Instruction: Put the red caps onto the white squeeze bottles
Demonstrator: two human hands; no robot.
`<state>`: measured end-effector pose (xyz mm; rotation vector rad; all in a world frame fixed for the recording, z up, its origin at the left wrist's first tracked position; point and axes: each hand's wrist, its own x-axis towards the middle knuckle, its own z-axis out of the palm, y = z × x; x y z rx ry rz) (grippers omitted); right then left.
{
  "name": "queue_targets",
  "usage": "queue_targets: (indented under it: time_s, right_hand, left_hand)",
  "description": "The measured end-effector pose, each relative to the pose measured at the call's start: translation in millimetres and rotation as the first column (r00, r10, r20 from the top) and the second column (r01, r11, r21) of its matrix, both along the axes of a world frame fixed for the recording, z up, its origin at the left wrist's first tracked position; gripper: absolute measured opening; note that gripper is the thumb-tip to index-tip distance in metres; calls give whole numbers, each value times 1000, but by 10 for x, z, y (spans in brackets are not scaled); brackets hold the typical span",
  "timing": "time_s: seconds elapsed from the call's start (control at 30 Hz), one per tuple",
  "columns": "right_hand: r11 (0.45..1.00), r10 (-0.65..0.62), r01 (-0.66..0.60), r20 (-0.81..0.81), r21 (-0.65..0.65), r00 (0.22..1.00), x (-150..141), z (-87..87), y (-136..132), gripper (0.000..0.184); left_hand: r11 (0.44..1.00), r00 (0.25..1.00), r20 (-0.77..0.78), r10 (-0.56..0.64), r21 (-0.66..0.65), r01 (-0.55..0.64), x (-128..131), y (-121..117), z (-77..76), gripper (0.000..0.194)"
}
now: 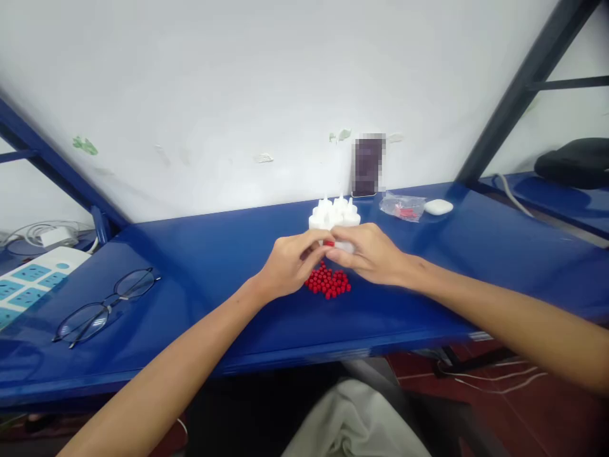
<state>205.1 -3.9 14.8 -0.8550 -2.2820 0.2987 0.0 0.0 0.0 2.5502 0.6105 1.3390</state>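
In front of me my two hands meet above the blue tabletop. The fingertips of my left hand (pixel 299 257) are closed in a pinch on a small red cap (pixel 329 242). My right hand (pixel 371 252) grips a white pointed nozzle (pixel 344 246), held on its side with its tip toward the left; most of it is hidden by the fingers. Red cap and nozzle tip meet between the hands. Just beneath them lies a loose pile of red caps (pixel 328 282). Behind the hands several white pointed nozzles (pixel 334 216) stand upright in a cluster.
A phone (pixel 368 166) leans against the wall. A clear plastic bag (pixel 403 207) with red pieces and a white rounded object (pixel 438 207) lie at the right. On the left are eyeglasses (pixel 108 304) and a power strip (pixel 35 282). The blue table's front edge (pixel 295 355) runs before me.
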Motion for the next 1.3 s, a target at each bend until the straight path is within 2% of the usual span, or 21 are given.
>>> queue_targets:
  time_s: [0.1, 0.17, 0.2, 0.27, 0.37, 0.43, 0.5, 0.6, 0.7, 0.83, 0.97, 1.07, 1.17, 1.3]
  right_hand:
    - [994, -104, 103, -21, -30, 994, 31, 9, 43, 45]
    - [984, -172, 169, -43, -48, 984, 54, -4, 63, 44]
    - [980, -195, 193, -55, -47, 979, 63, -13, 67, 42]
    - [976, -218, 216, -97, -26, 971, 75, -29, 63, 35]
    - [986, -166, 167, -181, -11, 969, 90, -35, 47, 26]
    - [993, -118, 110, -215, -51, 969, 98, -30, 46, 21]
    - [992, -97, 74, -240, -102, 966, 101, -22, 55, 18]
    - [992, -100, 77, -248, -102, 964, 89, -11, 69, 16]
    - [995, -92, 82, -267, -48, 959, 77, -18, 70, 20]
    - [998, 9, -33, -362, -59, 932, 80, -68, 52, 34]
    - [977, 46, -130, -429, -171, 902, 81, -83, 34, 30]
    - [982, -11, -63, -388, -178, 922, 79, -51, 44, 21]
    - [992, -88, 58, -298, -109, 950, 81, -21, 70, 12]
    - [998, -64, 60, -160, -30, 985, 79, -11, 81, 18]
  left_hand:
    - [991, 985, 131, 114, -78, -105, -99, 91, -18, 12]
    - [973, 968, 150, 203, -139, -183, -214, 173, -2, 12]
    - [962, 964, 101, 246, -142, -231, -282, 217, 11, 13]
    - [936, 935, -120, 332, -78, -343, -422, 303, 36, 15]
    - [891, 818, -412, 401, -30, -453, -573, 398, 50, 18]
    - [870, 758, -496, 423, -10, -492, -600, 420, 46, 17]
    - [863, 741, -498, 451, 31, -504, -566, 403, 45, 15]
    - [875, 755, -451, 475, 151, -460, -434, 316, 64, 15]
    - [917, 760, -514, 398, 242, -316, -282, 212, 83, 20]
    - [966, 738, -628, 247, 218, -138, -185, 158, 68, 28]
    - [980, 697, -692, 187, 181, -82, -191, 182, 40, 33]
    - [982, 695, -697, 177, 173, -77, -183, 189, 29, 33]
    - [984, 704, -691, 165, 167, -66, -168, 184, 24, 30]
    - [985, 739, -657, 147, 166, -49, -186, 183, 31, 26]
